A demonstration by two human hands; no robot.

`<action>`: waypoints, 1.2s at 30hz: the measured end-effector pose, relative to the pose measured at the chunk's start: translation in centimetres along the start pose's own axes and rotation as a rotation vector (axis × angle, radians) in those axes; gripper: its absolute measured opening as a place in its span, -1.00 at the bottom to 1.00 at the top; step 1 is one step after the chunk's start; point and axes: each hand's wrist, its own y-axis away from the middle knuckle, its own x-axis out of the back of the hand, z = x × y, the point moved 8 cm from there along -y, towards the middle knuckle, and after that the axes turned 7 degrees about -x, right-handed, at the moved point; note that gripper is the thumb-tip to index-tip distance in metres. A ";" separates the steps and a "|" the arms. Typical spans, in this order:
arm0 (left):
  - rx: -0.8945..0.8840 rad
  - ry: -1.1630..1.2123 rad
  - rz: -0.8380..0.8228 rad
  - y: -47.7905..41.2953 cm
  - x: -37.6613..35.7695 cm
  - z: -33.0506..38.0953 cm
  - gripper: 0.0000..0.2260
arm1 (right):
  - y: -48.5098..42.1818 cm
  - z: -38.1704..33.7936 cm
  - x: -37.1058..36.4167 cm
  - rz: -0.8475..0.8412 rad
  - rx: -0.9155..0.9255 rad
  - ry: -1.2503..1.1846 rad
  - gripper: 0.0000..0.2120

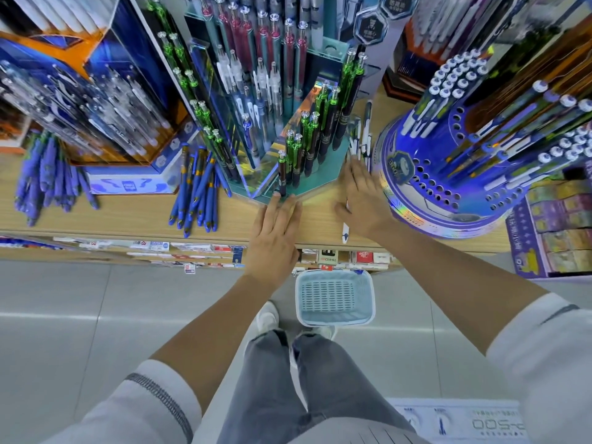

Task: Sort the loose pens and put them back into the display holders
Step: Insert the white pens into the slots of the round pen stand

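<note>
Left hand (pixel 275 232): fingers straight, flat against teal holder (pixel 323 182) front edge (steadying it, likely).
Right hand (pixel 363 203): fingers spread over white pens (pixel 363 144) right of teal holder, probably gathering them.

The right hand (pixel 362 200), fingers (pixel 354 168) blurred, covers most of a white pen (pixel 345 233).

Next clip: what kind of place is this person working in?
Most likely a stationery shop aisle: tiered pen display stands crowd a wooden shelf, printed tags line its front edge, and a blue shopping basket sits on the tiled floor below.
</note>
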 end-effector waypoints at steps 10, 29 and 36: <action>-0.007 0.039 0.014 0.0 0.0 0.2 -0.29 | 3.5 0.1 -1.1 0.109 0.013 -0.083 -0.42; -0.001 0.082 0.072 0.2 -0.2 0.3 -0.43 | 6.2 2.1 0.1 0.280 -0.170 -0.253 -0.67; 0.038 0.504 0.147 -1.0 0.5 2.0 -0.75 | 6.5 3.9 -0.1 0.134 -0.354 -0.639 -0.90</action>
